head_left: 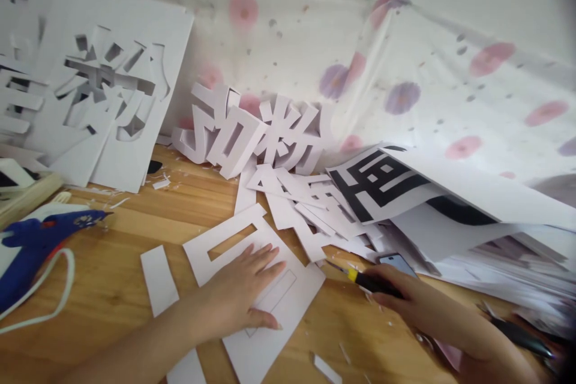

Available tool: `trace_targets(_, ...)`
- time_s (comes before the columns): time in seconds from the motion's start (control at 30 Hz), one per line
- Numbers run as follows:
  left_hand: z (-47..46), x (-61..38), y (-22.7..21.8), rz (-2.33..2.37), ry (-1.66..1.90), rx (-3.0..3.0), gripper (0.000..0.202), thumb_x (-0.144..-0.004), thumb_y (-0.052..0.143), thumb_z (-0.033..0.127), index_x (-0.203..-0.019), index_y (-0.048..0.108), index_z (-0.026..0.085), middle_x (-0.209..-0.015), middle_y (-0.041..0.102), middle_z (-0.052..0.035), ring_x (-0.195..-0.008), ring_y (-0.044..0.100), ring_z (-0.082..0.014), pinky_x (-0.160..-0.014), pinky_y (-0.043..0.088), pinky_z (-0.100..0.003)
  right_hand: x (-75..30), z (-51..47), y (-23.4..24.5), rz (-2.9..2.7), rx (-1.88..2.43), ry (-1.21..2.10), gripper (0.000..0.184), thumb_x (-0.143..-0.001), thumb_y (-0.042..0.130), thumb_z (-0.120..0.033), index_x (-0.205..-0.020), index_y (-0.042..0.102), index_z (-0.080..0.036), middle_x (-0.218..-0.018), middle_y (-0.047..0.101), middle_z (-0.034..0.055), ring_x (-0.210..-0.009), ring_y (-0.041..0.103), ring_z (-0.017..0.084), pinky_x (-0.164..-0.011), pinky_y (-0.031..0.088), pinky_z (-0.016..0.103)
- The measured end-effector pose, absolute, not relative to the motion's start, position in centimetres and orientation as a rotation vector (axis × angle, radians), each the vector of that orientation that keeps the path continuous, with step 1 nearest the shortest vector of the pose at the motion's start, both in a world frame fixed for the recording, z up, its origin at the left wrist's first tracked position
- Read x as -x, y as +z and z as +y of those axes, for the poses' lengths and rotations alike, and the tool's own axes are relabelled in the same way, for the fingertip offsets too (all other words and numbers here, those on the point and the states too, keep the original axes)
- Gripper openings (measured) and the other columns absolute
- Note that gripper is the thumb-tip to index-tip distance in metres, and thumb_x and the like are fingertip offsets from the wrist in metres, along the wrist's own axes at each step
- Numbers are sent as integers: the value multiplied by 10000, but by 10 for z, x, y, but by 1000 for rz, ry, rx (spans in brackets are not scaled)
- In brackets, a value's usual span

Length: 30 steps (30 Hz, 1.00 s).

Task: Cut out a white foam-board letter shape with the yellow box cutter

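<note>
My left hand [243,288] lies flat, fingers spread, pressing on a white foam-board piece [270,336] that has a rectangular hole cut in its upper part and a pencilled rectangle beside my fingers. My right hand [423,306] is closed around a craft knife [364,280] with a black and yellow handle, whose blade tip points left, just off the board's right edge. A phone [396,264] lies just behind my right hand.
Cut-out white characters [256,132] lean against a flowered cloth [405,72] at the back. Boards with character-shaped holes [112,90] stand at left. A blue glue gun [40,240] lies at far left. Printed sheets [382,183] pile up at right. White offcut strips [158,279] lie on the wooden table [112,222].
</note>
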<state>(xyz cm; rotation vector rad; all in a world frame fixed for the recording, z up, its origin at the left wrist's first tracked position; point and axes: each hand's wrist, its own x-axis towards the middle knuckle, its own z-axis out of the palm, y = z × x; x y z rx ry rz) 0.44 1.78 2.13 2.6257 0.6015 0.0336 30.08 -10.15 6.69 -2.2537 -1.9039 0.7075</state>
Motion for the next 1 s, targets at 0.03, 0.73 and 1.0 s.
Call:
trace_targets(0.03, 20, -5, 16, 612, -6, -2628, 800, -775, 521, 599, -1394, 276, 157, -1469, 113, -120, -1355, 80, -278, -1088, 147, -455, -297, -102, 68, -1928, 2206, 770, 387, -817, 440, -428, -1121, 576, -231, -1135, 601, 61, -1018, 534, 243, -871, 396, 351)
trace_targets(0.73, 25, -5, -8, 840, 226, -2990, 486, -928, 348, 425, -1303, 424, 126, -1377, 393, -119, -1283, 340, -263, -1056, 255, -470, -214, -97, 47, -2132, 2224, 699, 320, -914, 267, -313, -1084, 526, -233, -965, 664, 66, -821, 628, 220, -769, 459, 395)
trace_targets(1.0, 26, -5, -15, 836, 178, -2936, 558, -936, 288, 460, -1353, 341, 94, -1412, 295, -104, -1310, 282, -239, -1078, 226, -448, -214, -102, 43, -2232, 2216, 648, 323, -866, 338, -221, -1144, 501, -239, -1011, 647, 73, -812, 629, 229, -674, 483, 369)
